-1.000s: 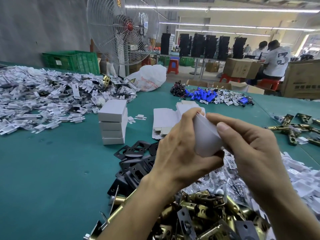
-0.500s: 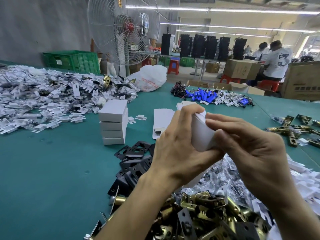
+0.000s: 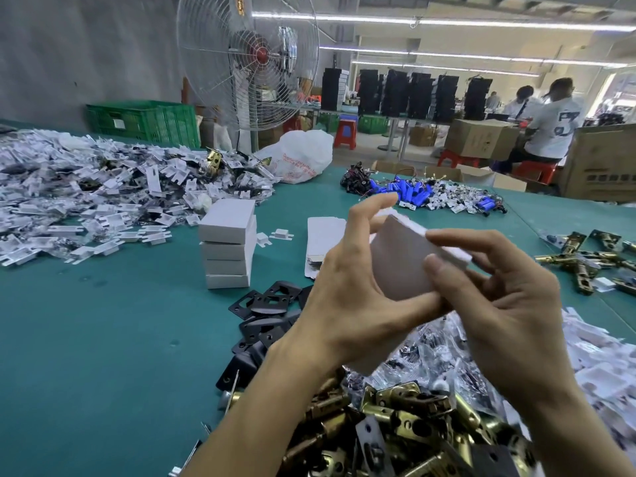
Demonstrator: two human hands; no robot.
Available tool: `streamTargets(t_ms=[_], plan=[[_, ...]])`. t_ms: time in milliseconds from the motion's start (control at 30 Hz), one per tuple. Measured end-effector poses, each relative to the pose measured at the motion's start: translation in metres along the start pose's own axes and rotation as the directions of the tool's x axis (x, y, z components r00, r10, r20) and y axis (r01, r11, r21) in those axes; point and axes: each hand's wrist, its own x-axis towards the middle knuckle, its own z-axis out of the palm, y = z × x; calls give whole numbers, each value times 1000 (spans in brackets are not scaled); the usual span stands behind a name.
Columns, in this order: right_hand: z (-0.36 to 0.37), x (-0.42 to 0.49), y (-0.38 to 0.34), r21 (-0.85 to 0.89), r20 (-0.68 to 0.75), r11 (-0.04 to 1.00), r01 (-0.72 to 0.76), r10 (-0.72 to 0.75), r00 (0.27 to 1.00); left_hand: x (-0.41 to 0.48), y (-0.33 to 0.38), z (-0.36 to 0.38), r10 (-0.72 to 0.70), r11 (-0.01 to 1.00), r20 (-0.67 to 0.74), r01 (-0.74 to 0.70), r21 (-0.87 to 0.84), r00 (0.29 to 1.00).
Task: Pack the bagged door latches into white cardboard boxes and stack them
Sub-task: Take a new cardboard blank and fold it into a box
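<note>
I hold a white cardboard box [image 3: 401, 266] up in front of me between both hands. My left hand [image 3: 347, 287] grips its left side, thumb underneath and fingers curled over the far top edge. My right hand [image 3: 499, 304] holds its right side, thumb on the near face and fingers along the upper edge. A stack of several closed white boxes [image 3: 228, 244] stands on the green table [image 3: 103, 339] to the left. Brass door latches [image 3: 395, 421] lie heaped below my hands, with clear-bagged parts [image 3: 430, 356] beside them. Flat unfolded boxes [image 3: 321, 235] lie behind my left hand.
Black metal plates [image 3: 265, 311] lie near the stack. White plastic parts [image 3: 86, 191] cover the table's left side. Blue batteries with wires [image 3: 416, 192] lie at the back, loose brass latches [image 3: 585, 256] at the right. A standing fan [image 3: 247, 60], a green crate [image 3: 144, 118] and seated workers [image 3: 554, 125] are beyond.
The box has turned in my hands so its broad face now points toward me. My left fingers have moved up over its far edge; my right fingers have spread along its top.
</note>
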Motion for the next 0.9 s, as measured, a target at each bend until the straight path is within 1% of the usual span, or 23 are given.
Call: streamTargets(t_ms=[67,100,167,233,300,400,433,500,633,700,767,833,900], plan=[[-3,2,-1,83,-20,997,-8,9,1000,1,0,-5,-74,990,67,81,-114,995],[-4,3,-2,125,-23,992,-23,26,999,2,0,-6,-105,983,95,118,-139,990],[-6,3,-1,167,-1,983,-74,75,997,2,-1,-6,-125,979,120,142,-143,985],[-7,4,-1,177,28,973,-152,149,988,3,-2,-5,-119,983,122,135,-129,985],[-9,5,-1,149,48,966,-210,205,978,3,-2,-2,-123,983,110,137,-126,986],[-11,7,1,42,-2,969,-245,245,969,2,-5,-1,-113,990,52,117,-80,992],[-12,7,2,35,-25,966,-257,258,966,2,-5,-2,-108,992,34,110,-67,994],[-13,6,2,68,-44,960,-272,275,960,3,-6,-5,-105,991,24,107,-84,994],[-14,6,2,127,-34,951,-281,288,957,4,-5,-6,-121,983,70,129,-131,990],[-15,5,3,149,-18,948,-282,288,958,5,-6,-7,-89,990,79,97,-104,993],[-14,5,2,152,-22,952,-267,274,962,5,-4,-8,-22,994,105,33,-105,994],[-13,5,1,122,-29,966,-230,235,972,5,-2,-7,70,990,114,-55,-134,991],[-10,4,1,97,-20,980,-176,179,984,5,-1,-7,104,983,83,-90,-157,991]])
